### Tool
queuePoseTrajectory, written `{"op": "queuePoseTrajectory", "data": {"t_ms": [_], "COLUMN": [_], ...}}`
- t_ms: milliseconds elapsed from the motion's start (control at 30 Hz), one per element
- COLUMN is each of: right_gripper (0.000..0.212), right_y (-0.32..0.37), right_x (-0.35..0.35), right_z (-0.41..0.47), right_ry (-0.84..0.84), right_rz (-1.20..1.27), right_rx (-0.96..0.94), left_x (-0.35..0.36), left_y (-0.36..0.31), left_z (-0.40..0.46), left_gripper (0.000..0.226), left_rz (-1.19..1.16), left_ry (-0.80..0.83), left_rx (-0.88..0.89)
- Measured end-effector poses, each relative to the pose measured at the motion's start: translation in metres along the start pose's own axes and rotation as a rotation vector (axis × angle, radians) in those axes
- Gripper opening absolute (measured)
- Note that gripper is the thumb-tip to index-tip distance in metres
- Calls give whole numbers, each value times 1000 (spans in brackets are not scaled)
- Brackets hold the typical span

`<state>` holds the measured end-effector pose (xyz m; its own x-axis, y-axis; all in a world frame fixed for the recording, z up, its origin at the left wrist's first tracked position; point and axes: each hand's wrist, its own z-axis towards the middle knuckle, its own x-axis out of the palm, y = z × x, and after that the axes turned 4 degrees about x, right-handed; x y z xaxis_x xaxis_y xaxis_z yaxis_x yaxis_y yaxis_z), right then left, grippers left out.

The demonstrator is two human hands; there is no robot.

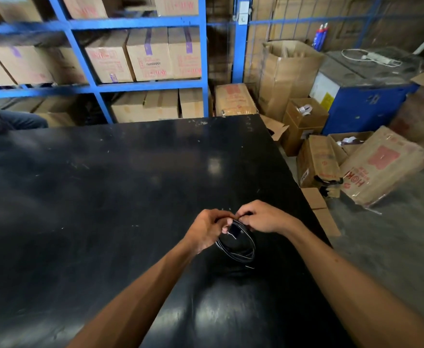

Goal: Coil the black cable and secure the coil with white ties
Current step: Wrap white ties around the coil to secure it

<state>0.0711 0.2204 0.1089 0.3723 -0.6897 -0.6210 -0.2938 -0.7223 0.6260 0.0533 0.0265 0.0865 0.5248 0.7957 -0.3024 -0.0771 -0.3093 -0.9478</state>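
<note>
Black cable (236,244) already in coil, held just above black table (105,197), near table's right edge, close to its near side. Left hand (207,231) grips coil top from left, fingers curled tight on strands. Right hand (262,218) meets it from right, fingertips pinched narrow at same spot. Small white tie (231,234) shows beside left thumb, prob. wrapped on coil, but too blurry to be sure. Cardboard boxes (316,162) on floor right of table; blue rack (140,54) w/ cartons behind table.
</note>
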Motion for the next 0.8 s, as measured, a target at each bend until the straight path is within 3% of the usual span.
{"op": "queuePoseTrajectory", "data": {"t_ms": [200,300,400,700,800], "right_gripper": [24,12,13,26,45], "right_y": [8,15,22,18,15], "right_x": [-2,-2,1,0,6], "right_z": [2,0,-6,-16,-20], "right_ry": [-110,-261,-391,-232,-178], "right_rz": [-11,-124,-143,-435,-535], "right_rx": [-59,-191,-313,-426,-430], "left_x": [-5,-4,-2,-13,-19], "left_y": [-5,-3,-2,1,-1], "left_z": [-1,2,6,16,19], "left_gripper": [20,20,18,18,21], "left_rz": [-20,-46,-158,-173,-183], "left_ry": [-18,-86,-166,-20,-13], "left_rx": [-23,-78,-122,-156,-202]}}
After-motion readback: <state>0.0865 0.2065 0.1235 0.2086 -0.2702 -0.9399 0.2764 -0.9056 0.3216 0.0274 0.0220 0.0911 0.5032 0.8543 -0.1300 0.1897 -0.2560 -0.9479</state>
